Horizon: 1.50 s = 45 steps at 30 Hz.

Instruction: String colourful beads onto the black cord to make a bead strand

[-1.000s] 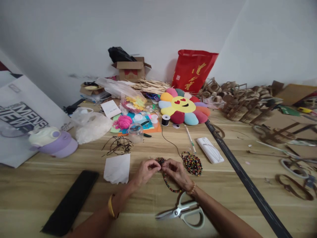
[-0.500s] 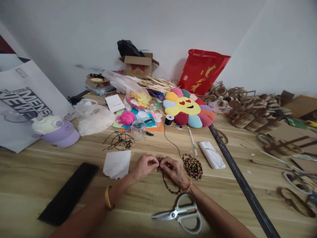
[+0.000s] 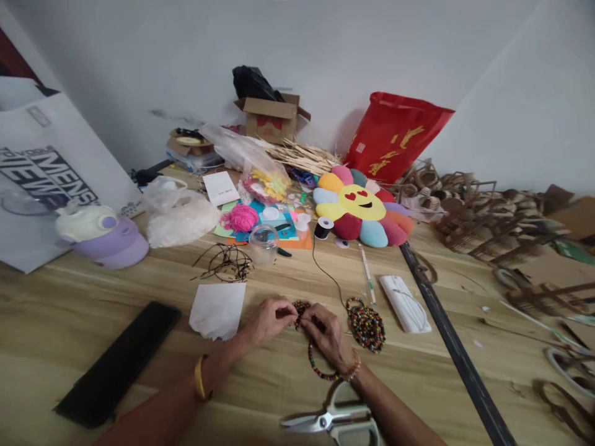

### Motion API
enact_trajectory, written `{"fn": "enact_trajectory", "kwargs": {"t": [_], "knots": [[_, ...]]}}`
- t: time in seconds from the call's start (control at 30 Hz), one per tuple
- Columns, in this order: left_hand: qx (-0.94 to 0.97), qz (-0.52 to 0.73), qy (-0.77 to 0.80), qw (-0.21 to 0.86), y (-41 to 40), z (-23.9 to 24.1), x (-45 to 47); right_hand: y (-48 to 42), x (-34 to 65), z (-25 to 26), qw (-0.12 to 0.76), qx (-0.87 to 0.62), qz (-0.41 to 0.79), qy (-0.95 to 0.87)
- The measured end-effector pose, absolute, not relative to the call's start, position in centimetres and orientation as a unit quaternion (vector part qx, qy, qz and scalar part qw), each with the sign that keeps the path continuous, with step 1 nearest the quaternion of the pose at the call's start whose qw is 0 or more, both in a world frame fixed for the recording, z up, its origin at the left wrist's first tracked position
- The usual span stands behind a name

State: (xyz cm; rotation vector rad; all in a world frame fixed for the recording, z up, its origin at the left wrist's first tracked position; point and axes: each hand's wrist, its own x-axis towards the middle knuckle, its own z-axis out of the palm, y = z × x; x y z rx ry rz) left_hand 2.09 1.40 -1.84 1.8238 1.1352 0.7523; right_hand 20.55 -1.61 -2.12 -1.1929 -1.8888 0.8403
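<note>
Thumb and fingers of my left hand (image 3: 272, 319) are pinched at a small cluster of multicoloured beads (image 3: 302, 306). My right hand (image 3: 329, 334) is closed on the same bead string from the other side, fingertips almost meeting the left ones. A loop of strung beads (image 3: 320, 371) hangs out below my right hand onto the table. Just right of that hand lies a coiled pile of bead strings (image 3: 367, 328). Black cord runs to it from a spool (image 3: 323, 228). Scissors (image 3: 328, 421) with pale handles lie by my right wrist, blades pointing left.
Left of my hands are a white paper (image 3: 217, 311) and a black flat case (image 3: 118, 362). Cut black cords (image 3: 227, 262) and a clear jar (image 3: 263, 244) stand beyond. A white power bank-like block (image 3: 404, 303) and black strip (image 3: 453, 334) lie right. A flower cushion (image 3: 360, 204) sits behind.
The view has shifted slightly, so the scene sits a little differently in the picture. Both hands stay pinched at the beads, with hardly any movement between them.
</note>
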Motion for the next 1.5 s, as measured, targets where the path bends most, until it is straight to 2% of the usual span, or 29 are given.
{"fn": "enact_trajectory", "kwargs": {"t": [0.2, 0.4, 0.63, 1.03, 1.13, 1.33, 1.5], "knots": [[0.68, 0.33, 0.466, 0.46, 1.8, -2.5, 1.2, -1.5, 20.6, -1.9, 0.378, -0.466, 0.31, -0.737], [0.702, 0.3, 0.503, 0.405, 2.2, -2.6, 0.6, -1.4, 20.7, -2.0, 0.372, -0.465, 0.31, -0.741], [0.775, 0.261, 0.457, 0.352, 2.1, -2.9, 0.5, -1.3, 20.8, -2.6, 0.365, -0.476, 0.321, -0.733], [0.818, 0.211, 0.464, 0.264, 1.6, -2.1, 1.2, -1.3, 20.8, -2.5, 0.374, -0.462, 0.31, -0.742], [0.795, 0.232, 0.479, 0.291, 1.6, -2.0, 1.3, -1.3, 20.8, -2.6, 0.375, -0.463, 0.313, -0.739], [0.657, 0.312, 0.496, 0.474, 1.7, -2.3, 1.5, -1.4, 20.8, -2.4, 0.38, -0.464, 0.314, -0.736], [0.621, 0.326, 0.453, 0.55, 2.0, -2.5, 1.3, -1.1, 20.9, -2.3, 0.382, -0.474, 0.332, -0.721]]}}
